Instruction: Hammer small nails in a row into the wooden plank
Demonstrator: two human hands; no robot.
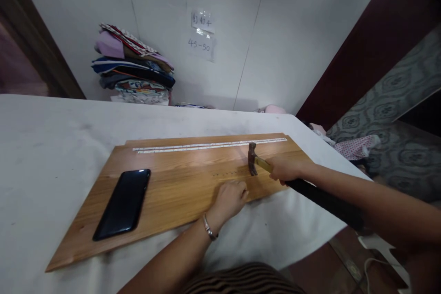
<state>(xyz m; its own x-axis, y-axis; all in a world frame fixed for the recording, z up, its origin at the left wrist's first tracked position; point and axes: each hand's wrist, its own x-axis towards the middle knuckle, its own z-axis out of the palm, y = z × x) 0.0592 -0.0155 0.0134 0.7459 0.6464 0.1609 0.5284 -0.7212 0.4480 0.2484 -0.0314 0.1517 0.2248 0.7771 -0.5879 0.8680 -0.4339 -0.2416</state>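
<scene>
A long wooden board point(179, 193) lies on a white-covered table point(51, 147). My right hand point(285, 169) grips a small hammer point(253, 158) by its yellow and black handle, and the dark head rests on the board. My left hand point(230, 198), with a bracelet at the wrist, lies curled on the board just left of the hammer head, fingers pressed together near a row of small dark dots point(225, 174), probably nails. Whether it pinches anything is hidden. A black phone point(124, 203) lies face up on the board's left part.
Two thin white strips point(210, 146) run along the board's far edge. A stack of folded fabrics point(132, 66) sits against the white wall behind the table. Paper notes point(202, 32) hang on the wall. More cloth point(354, 147) lies on the patterned floor at right.
</scene>
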